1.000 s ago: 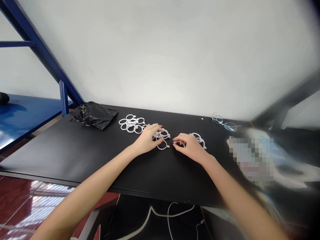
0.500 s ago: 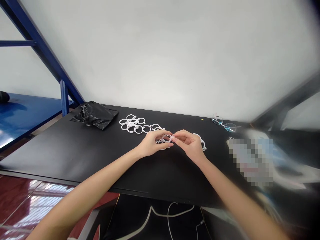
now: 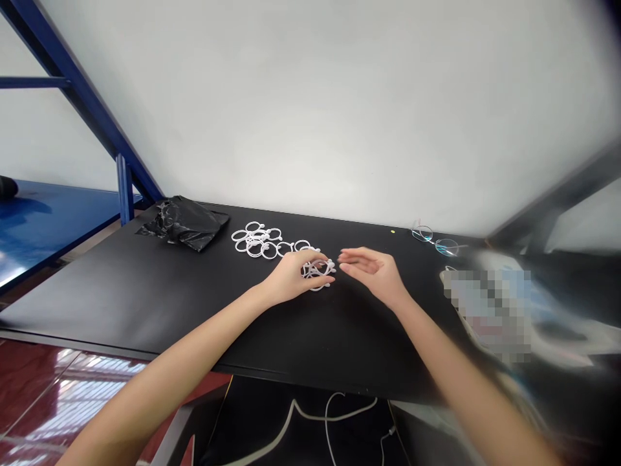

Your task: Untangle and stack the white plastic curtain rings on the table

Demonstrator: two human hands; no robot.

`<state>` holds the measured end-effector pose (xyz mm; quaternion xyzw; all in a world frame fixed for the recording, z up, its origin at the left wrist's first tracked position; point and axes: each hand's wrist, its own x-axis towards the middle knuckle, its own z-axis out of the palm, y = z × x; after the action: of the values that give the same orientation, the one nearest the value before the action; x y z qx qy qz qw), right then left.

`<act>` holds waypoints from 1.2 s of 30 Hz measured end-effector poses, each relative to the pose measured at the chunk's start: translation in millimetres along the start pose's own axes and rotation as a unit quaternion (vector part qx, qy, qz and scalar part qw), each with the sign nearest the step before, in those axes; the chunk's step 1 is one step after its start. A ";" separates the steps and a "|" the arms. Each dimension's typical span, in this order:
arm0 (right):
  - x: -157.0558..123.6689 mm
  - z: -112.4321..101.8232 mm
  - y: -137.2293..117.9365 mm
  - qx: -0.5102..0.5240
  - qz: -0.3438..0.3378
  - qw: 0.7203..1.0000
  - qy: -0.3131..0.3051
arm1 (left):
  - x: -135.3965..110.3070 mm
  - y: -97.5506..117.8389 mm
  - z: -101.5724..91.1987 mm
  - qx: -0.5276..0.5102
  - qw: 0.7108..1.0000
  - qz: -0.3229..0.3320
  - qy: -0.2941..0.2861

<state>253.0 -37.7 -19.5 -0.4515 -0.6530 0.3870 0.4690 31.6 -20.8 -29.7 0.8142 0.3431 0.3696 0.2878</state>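
Looking down from the head camera, the left hand (image 3: 291, 275) was curled around a small bunch of white plastic rings (image 3: 317, 270), pinching them just above the black table (image 3: 145, 291), about mid-table. The right hand (image 3: 373, 268) hovered just beside that bunch, fingers loosely spread, palm turned inward, holding nothing. More loose rings (image 3: 259, 241) lay in a cluster a bit farther back and left. A crumpled black bag (image 3: 187, 223) sat at the far left, and a pair of glasses (image 3: 434, 238) at the far right.
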 end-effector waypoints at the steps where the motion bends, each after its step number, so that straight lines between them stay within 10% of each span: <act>1: 2.4 -8.5 1.7 -0.067 -0.029 0.997 0.033 | 0.6 -2.4 -1.0 0.059 0.998 0.016 0.005; 6: 12.8 -51.7 15.8 -0.342 0.036 0.935 0.082 | 2.6 -15.2 -4.2 0.248 0.968 0.022 -0.027; 15: 15.8 -56.5 31.8 -0.379 0.128 0.915 0.052 | 0.8 -21.2 -2.9 0.276 0.960 0.044 -0.034; 27: 8.7 -16.8 27.4 -0.195 0.022 0.977 0.085 | -5.3 -24.2 10.7 0.152 0.983 0.086 -0.052; 36: 13.9 -6.3 16.5 0.146 0.125 0.967 0.168 | -7.0 -22.0 13.7 0.143 0.984 0.100 -0.039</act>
<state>260.8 -19.1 -29.6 -0.5148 -0.4391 0.4524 0.5810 31.5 -15.9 -56.1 0.8910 0.2975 0.3114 0.1435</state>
